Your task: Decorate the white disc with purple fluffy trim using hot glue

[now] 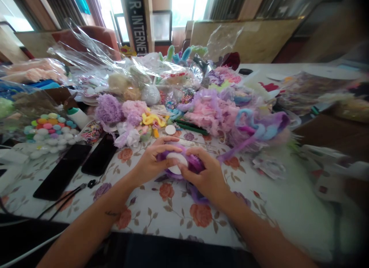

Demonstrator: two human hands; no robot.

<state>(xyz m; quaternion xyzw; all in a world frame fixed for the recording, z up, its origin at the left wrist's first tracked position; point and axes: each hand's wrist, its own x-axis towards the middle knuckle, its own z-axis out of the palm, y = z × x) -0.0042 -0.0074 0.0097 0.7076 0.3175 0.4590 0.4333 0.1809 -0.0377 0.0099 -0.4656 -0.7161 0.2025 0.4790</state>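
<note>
Between both hands, just above the flowered tablecloth (150,218), is a white round disc (178,166) set against a bundle of fuzzy purple pipe cleaners (196,163). My left hand (157,160) grips the bundle from the left, its thumb pressed on the disc. From the right, my right hand (204,172) has its fingers curled over the purple fuzz and its thumb at the disc's edge. A loose purple end (198,195) hangs below my right hand. Behind the hands lies a smaller white disc (170,129). The back of the bundle is hidden.
Two black phones (62,172) lie at left beside a black cord (69,194). Farther back are coloured pompoms (52,125), purple yarn balls (108,109), pink ruffled material (213,110), dark green scissors or a similar tool (191,126) and clear plastic bags (95,49).
</note>
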